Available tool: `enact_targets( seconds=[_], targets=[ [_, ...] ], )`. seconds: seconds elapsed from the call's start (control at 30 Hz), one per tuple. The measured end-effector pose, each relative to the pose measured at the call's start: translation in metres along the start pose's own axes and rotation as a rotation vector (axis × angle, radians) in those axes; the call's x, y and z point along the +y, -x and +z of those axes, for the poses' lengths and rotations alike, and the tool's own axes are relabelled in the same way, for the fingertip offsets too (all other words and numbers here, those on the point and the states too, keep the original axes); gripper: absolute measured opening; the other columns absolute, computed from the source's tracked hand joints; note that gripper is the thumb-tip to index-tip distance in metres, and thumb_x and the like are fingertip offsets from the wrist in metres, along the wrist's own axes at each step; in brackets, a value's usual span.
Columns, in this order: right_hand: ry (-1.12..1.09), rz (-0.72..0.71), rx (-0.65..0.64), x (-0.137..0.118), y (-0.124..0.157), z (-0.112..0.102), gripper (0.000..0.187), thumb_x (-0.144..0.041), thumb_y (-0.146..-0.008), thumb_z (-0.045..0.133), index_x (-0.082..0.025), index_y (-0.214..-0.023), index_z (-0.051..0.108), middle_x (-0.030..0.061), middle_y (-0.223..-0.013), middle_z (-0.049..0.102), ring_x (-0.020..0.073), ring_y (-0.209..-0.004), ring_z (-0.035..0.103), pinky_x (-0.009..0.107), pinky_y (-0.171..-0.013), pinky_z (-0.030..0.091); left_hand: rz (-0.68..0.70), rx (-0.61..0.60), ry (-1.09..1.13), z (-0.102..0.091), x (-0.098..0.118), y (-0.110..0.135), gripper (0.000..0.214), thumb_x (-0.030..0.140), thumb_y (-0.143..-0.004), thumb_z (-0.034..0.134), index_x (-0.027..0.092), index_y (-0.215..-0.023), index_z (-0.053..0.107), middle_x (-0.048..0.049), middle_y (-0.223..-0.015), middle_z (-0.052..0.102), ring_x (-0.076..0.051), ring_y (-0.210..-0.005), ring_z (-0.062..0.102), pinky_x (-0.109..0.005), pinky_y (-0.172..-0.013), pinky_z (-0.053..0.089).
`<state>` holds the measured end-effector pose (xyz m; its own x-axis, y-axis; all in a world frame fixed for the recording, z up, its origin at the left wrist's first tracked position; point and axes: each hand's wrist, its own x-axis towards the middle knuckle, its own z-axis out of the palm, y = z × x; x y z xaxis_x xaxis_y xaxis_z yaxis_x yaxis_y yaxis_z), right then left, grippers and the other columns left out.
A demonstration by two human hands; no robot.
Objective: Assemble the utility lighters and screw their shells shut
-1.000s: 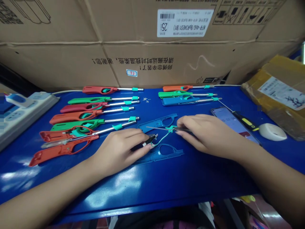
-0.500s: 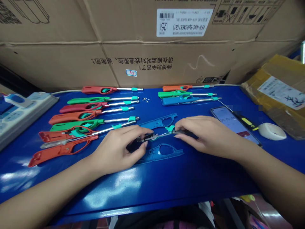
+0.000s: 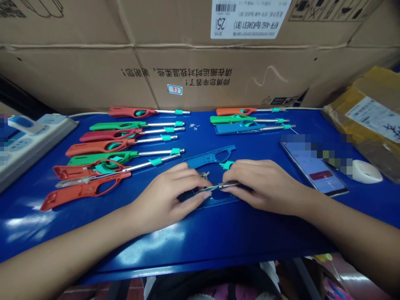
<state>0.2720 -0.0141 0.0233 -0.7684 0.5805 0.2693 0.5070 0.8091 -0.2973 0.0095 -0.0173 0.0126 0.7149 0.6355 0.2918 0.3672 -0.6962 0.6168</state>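
Note:
My right hand [image 3: 262, 181] is closed round a metal lighter tube [image 3: 225, 184], whose left end sticks out past the fingertips. From that end thin pale wires [image 3: 212, 188] run to my left hand [image 3: 178, 191], which pinches them between thumb and fingers. A small metal fitting [image 3: 204, 174] shows just behind the left fingertips. Behind the hands lies one blue lighter casing half [image 3: 208, 158]; a second blue casing half [image 3: 218, 201] is partly covered below them. A teal plastic piece [image 3: 227, 165] touches or lies beside my right knuckles.
On the left lie several lighters, among them an opened orange lighter [image 3: 87, 191]. At the back right are an orange, a green and a blue lighter [image 3: 239, 128]. A phone [image 3: 312, 166], a white mouse [image 3: 366, 171], a power strip [image 3: 37, 135] and cardboard boxes [image 3: 175, 58] stand around.
My left hand has shifted right, from the dark part to the wires by the tube's end. The metal tube has moved slightly down and left. The camera view has shifted a little.

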Motion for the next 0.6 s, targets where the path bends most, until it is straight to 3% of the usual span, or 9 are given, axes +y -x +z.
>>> enact_targets(
  seconds=[0.4,0.6],
  targets=[
    [0.038,-0.027,0.042,0.0041,0.0009,0.0005,0.013,-0.03,-0.103,0.054,-0.02,-0.106,0.061,0.0011,-0.096,0.071,0.0143,-0.086,0.066,0.026,-0.072,0.044,-0.033,0.101,0.006,-0.001,-0.0004,-0.0004,0.006,0.016,-0.094,0.066,0.017,-0.093,0.072,0.0002,-0.081,0.069,-0.013,-0.078,0.057,-0.026,-0.074,0.045],
    [0.059,-0.023,0.04,0.0046,0.0018,-0.0015,0.013,-0.029,-0.103,0.053,-0.02,-0.106,0.061,0.0014,-0.097,0.071,0.0145,-0.087,0.065,0.026,-0.074,0.044,0.024,0.104,-0.004,0.0003,-0.0032,0.001,0.011,0.015,-0.095,0.065,0.015,-0.103,0.072,-0.0018,-0.088,0.07,-0.011,-0.082,0.06,-0.022,-0.076,0.048]
  ],
)
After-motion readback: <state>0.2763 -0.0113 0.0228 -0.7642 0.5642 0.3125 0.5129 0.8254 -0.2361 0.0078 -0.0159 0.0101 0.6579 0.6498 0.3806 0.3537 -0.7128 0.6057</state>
